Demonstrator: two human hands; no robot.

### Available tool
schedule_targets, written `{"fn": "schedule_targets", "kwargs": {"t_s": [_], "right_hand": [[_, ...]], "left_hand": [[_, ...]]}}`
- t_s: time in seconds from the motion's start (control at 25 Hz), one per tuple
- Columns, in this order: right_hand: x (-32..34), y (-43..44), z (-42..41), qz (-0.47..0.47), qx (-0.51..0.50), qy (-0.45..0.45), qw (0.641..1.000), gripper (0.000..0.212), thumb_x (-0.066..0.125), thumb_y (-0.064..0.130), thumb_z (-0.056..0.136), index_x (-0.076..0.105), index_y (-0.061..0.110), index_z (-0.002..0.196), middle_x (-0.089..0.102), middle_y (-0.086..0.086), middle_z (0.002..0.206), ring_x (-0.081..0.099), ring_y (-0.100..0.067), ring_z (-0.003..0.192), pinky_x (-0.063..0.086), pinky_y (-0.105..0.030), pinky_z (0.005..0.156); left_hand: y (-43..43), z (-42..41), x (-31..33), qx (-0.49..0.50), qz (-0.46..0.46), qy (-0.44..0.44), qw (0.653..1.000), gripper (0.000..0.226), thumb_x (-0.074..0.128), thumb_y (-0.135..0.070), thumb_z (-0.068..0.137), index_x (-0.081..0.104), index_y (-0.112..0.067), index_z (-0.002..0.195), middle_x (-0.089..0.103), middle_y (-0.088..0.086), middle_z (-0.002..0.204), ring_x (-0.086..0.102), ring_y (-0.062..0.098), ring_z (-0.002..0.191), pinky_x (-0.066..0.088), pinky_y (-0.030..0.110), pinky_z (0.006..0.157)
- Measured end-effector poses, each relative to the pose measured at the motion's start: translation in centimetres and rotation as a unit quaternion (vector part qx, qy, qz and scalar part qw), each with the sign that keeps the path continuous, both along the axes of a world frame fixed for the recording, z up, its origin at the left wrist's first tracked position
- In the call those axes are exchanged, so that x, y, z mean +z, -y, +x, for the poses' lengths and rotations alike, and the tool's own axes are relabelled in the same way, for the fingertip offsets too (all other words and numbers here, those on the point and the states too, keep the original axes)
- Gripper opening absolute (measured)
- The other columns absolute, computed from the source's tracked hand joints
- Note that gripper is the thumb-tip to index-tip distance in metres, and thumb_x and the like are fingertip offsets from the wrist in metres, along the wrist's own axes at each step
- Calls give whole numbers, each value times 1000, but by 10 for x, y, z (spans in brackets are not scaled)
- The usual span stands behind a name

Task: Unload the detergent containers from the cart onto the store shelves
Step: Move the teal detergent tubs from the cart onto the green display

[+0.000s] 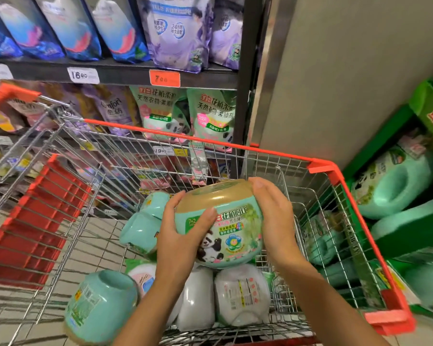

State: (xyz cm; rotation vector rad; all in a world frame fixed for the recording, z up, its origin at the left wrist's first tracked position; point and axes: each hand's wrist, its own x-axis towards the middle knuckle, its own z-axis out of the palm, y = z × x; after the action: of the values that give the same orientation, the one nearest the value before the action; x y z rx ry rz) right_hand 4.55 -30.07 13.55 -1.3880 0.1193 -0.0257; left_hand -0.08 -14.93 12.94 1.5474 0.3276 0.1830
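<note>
Left hand (183, 232), right hand (273, 216) grip "7+2" panda tub (235, 236)

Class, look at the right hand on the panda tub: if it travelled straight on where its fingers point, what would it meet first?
Probably the cart's far wire wall, just beyond the right hand gripping the detergent tub; softener pouches stand behind it. Depth is uncertain.

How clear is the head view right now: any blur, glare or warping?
Head view: the tub, held by the left hand and right hand, is sharp, label legible; the jugs at right smear with blur; the wide lens bends the shelf edge and the cart rim; light is even, with a soft sheen on the lid.
</note>
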Motion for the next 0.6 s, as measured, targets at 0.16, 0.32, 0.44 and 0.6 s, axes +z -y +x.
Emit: {"fn": "schedule_targets", "kwargs": {"t_s": [0.16, 0.32, 0.44, 0.6], "right_hand": [[11, 26, -29, 6, -63, -1, 998, 39, 56, 36, 85, 63, 13, 115, 69, -13, 109, 68, -26, 95, 55, -35, 83], [13, 50, -77, 63, -153, 1, 986, 40, 56, 39, 88, 60, 9, 114, 67, -14, 103, 65, -22, 93, 55, -35, 81], [27, 86, -111, 108, -249, 21, 962, 40, 54, 38, 85, 62, 8, 110, 64, -24, 108, 62, -32, 99, 48, -52, 93], [43, 148, -153, 136, -349, 52, 926, 49, 55, 39, 83, 61, 6, 119, 59, -30, 122, 57, -46, 114, 42, -63, 100]], "left_hand": [[9, 8, 5, -56, 0, 38, 998, 76, 78, -60, 49, 59, -40, 120, 70, -17, 103, 69, 5, 93, 57, 22, 72], [41, 5, 20, -182, -10, 57, 982, 73, 79, -58, 49, 60, -40, 118, 69, -13, 109, 69, 10, 96, 59, 33, 78], [85, -9, 34, -267, -38, 78, 960, 70, 80, -58, 47, 59, -47, 113, 69, -21, 104, 70, 4, 91, 57, 21, 70], [156, -38, 59, -337, -46, 121, 933, 75, 80, -56, 46, 58, -44, 117, 69, -22, 103, 69, 1, 89, 54, 15, 69]]}}
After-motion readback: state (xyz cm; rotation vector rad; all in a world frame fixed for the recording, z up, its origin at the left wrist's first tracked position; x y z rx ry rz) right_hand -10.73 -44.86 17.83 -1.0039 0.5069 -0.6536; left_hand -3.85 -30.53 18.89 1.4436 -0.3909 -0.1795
